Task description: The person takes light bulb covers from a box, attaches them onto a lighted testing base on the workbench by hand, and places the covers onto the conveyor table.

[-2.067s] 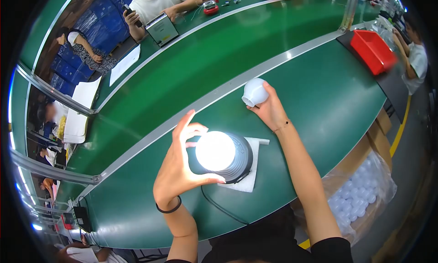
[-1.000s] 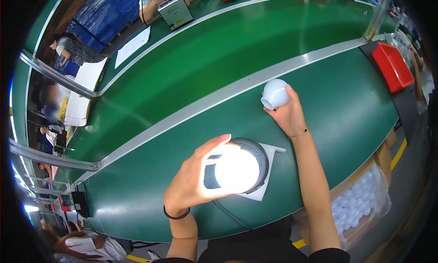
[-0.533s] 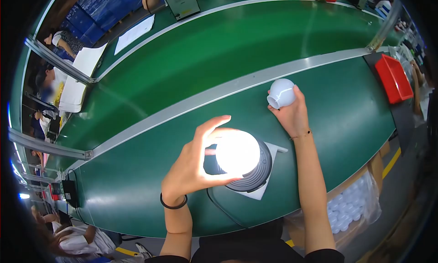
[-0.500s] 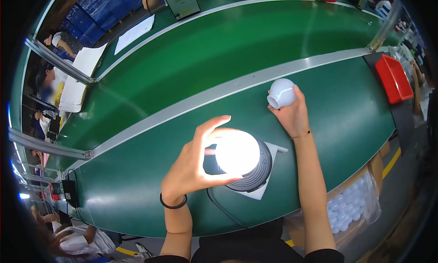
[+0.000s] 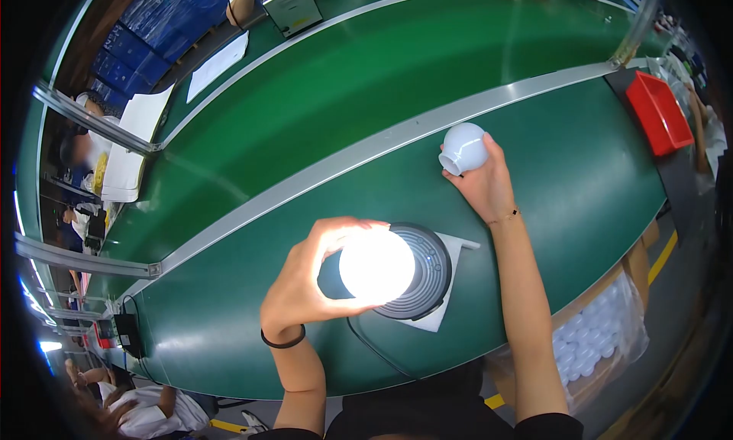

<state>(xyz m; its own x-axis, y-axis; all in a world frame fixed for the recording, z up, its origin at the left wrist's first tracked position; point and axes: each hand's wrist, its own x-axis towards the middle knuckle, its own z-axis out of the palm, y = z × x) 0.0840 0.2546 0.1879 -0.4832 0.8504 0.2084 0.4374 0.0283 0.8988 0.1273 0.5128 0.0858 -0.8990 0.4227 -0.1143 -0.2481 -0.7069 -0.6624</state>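
My left hand (image 5: 294, 283) curls its thumb and fingers round a brightly glowing white globe lampshade (image 5: 376, 267). Its glare hides any surface detail. The globe overlaps the left part of a round, dark grey ringed lamp base (image 5: 433, 276), and I cannot tell whether the two touch. Under the base lies a white pad (image 5: 434, 319), with a black cable running toward the table's front edge. Farther right, my right hand (image 5: 492, 188) grips a second, unlit white globe lampshade (image 5: 466, 146), its open neck pointing down and left, above the green table.
A metal rail (image 5: 366, 154) separates the table (image 5: 565, 180) from a green conveyor belt (image 5: 321, 96). On the right sits a red bin (image 5: 660, 114). Below the front edge, a carton holds many white globes (image 5: 586, 337). Other people work at the left and far side.
The glowing globe and my left hand have shifted left and slightly down, uncovering more of the ringed base. My right hand keeps its globe, with the view slightly shifted.
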